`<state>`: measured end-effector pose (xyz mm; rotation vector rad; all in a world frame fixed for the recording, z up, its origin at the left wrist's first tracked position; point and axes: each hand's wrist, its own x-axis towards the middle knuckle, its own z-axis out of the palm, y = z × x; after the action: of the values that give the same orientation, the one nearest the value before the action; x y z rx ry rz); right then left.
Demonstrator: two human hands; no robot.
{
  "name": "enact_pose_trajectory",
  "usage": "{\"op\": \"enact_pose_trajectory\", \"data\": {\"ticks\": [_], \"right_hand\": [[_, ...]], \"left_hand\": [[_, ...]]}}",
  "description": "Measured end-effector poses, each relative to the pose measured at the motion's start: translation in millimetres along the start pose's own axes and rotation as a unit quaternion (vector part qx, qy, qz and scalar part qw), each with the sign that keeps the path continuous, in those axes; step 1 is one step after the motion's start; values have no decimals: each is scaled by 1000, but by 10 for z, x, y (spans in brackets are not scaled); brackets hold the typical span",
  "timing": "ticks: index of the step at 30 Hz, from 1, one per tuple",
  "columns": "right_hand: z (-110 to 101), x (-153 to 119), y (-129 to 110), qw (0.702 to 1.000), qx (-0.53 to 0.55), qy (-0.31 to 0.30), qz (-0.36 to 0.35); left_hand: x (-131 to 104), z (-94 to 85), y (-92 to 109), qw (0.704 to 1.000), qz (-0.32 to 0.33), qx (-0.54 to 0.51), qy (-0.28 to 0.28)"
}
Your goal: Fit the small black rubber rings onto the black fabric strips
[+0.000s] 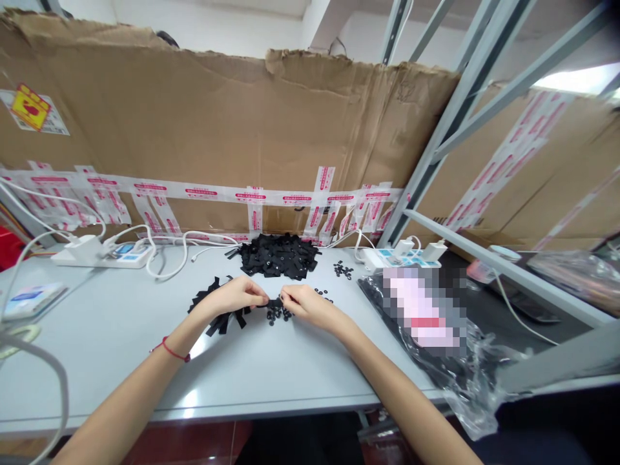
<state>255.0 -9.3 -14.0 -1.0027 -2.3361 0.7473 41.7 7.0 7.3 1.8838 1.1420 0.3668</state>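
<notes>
At the left, loose black strips (223, 323) lie on the pale bench (121, 323) at about 9 o'clock from the held piece, partly under the left hand (237, 294); that hand comes in from the 8 o'clock side, its thumb and fingertips pinched narrow on the left end of a small black strip (275, 303). The strip sits between the two hands, just above a scatter of small black rings (277, 316) around its 6 o'clock side; its long axis appears to run roughly from 9 to 3 o'clock, though the fingers hide both ends. A larger heap of black strips (278, 255) lies at 12 o'clock, farther back on the bench. The right hand (305, 303) comes in from about 4 o'clock, its grip also narrow, closed on the strip's right end; neither hand is clearly nearer, as both touch it. More rings (343, 270) lie at about 2 o'clock, beyond the right hand; a dark plastic-wrapped package (477, 381) rests farther right, towards 3 and 4 o'clock.
</notes>
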Motion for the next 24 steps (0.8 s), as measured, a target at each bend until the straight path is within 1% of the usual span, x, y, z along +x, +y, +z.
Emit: {"op": "enact_pose_trajectory", "data": {"ticks": [2,3,5,6,8,10,12,13,14,15,17,19,21,23,24], "right_hand": [[-70,-11,33,1000,-24,2,10],[-116,-21,58,999,-42,8,19],[-226,-51,123,994,-88,28,53],[-282,-70,160,991,-114,34,66],[-380,-109,229,983,-153,37,97],[-446,-142,278,971,-189,32,140],[-479,-159,303,959,-220,28,175],[-485,-162,310,954,-234,29,185],[-485,-160,316,950,-247,32,188],[-481,-157,323,947,-260,37,187],[-466,-146,340,942,-281,44,180],[-446,-139,356,940,-292,48,170],[-430,-139,359,940,-295,54,163],[-422,-143,347,939,-295,59,166],[-419,-144,338,939,-293,63,169]], "left_hand": [[-20,-65,8,1000,5,7,6],[-41,-112,13,1000,2,17,20],[-106,-235,15,995,-17,68,69],[-147,-304,8,988,-36,111,102],[-222,-425,-18,959,-89,213,166],[-254,-489,-38,919,-122,295,233],[-202,-475,-26,887,-115,340,290],[-139,-443,-8,879,-99,350,307],[-52,-399,15,879,-79,350,313],[54,-349,39,888,-54,340,306],[302,-248,72,909,-23,317,270],[552,-169,75,928,-17,282,242],[753,-125,55,937,-22,254,238],[872,-116,41,942,-25,233,241],[896,-122,44,943,-24,229,242]]}}
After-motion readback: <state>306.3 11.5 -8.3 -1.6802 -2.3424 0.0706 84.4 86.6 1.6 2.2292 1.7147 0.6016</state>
